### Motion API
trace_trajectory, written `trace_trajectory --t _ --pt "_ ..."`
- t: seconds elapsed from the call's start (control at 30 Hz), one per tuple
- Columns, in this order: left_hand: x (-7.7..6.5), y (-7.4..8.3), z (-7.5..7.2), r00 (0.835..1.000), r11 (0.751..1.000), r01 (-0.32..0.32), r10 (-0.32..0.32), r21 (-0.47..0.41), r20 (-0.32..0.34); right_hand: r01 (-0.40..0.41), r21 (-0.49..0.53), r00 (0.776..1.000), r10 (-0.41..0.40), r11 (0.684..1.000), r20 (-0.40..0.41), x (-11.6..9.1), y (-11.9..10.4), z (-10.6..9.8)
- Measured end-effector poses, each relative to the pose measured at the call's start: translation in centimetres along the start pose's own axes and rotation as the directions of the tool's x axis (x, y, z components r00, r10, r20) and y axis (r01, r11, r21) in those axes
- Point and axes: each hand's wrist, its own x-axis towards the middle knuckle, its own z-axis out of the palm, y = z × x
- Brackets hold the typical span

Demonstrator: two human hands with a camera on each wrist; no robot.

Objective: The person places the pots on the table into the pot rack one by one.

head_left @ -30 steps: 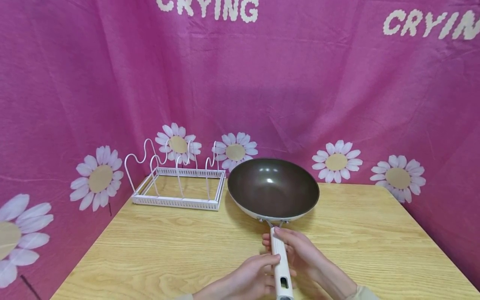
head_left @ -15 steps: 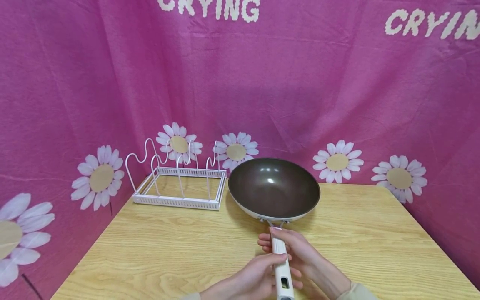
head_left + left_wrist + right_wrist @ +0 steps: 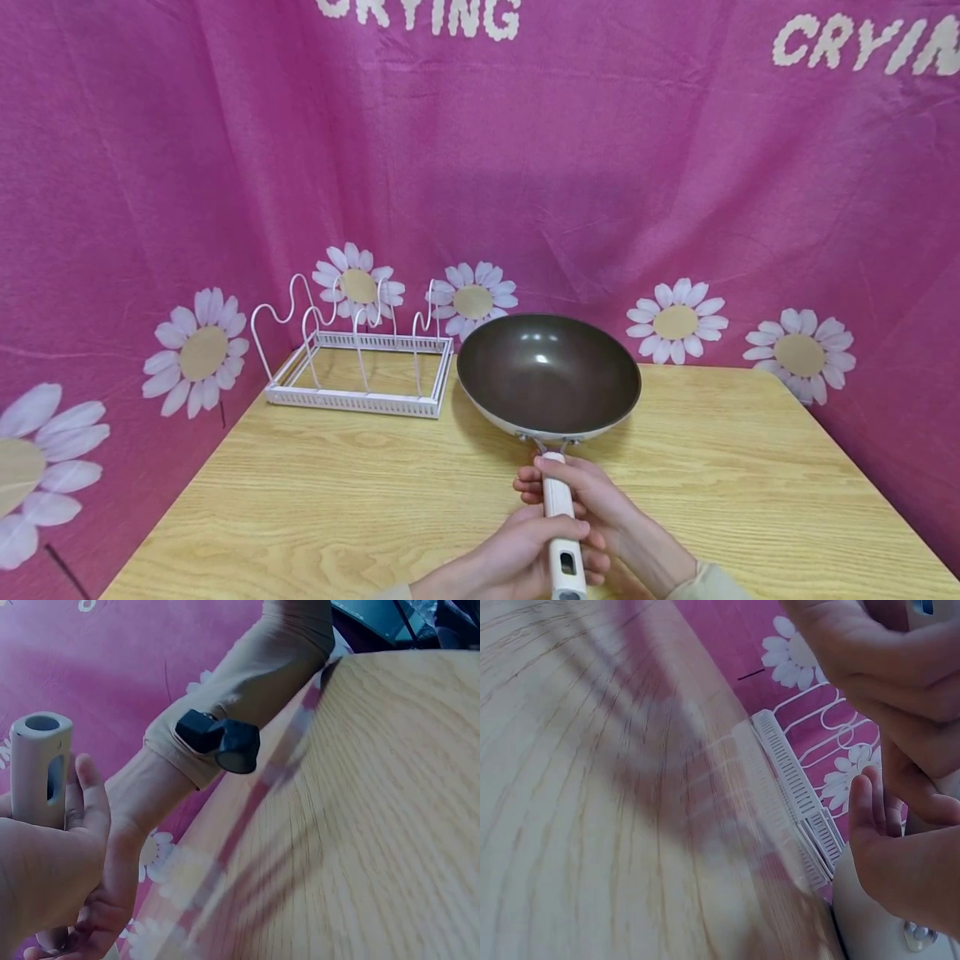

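Note:
A deep frying pan [image 3: 547, 375] with a dark inside and a pale outside is at the middle back of the table, its long cream handle [image 3: 558, 500] pointing toward me. My left hand [image 3: 517, 550] grips the lower handle, thumb lying across the top and fingers showing on the far side. Farther up, my right hand [image 3: 600, 500] holds the handle close to the pan, thumb on top and fingertips coming out at the left. The handle's hollow end [image 3: 43, 722] sticks up past my left hand in the left wrist view. The pan's pale outer side [image 3: 862, 922] shows below my right hand.
Left of the pan stands a white wire rack [image 3: 360, 404] with upright looped dividers, its right end close to the pan's rim. The wooden table [image 3: 337, 500] ends at a pink cloth [image 3: 540, 183] with daisies, hanging behind and along the sides.
My left hand has shifted a little to the right, and its thumb now reaches across the handle. My right fingers stick out slightly farther left. The pan stays in place.

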Motion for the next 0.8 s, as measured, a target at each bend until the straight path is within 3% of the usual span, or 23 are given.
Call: trace_trajectory --t 0.23,0.43,0.8 --pt "0.0 -0.3 0.6 0.99 1.0 -0.013 0.015 0.014 -0.141 -0.011 -0.012 1.0 0.011 1.0 0.006 0.0 0.3 0.1" --pt "-0.1 -1.0 0.4 0.987 1.0 -0.005 0.007 0.016 -0.163 -0.011 -0.037 1.0 0.011 0.999 -0.003 0.0 0.9 0.2" --pt "-0.3 -2.4 0.1 0.959 0.983 -0.035 0.083 0.178 -0.272 -0.02 -0.064 1.0 0.019 0.998 -0.019 -0.1 1.9 0.2"
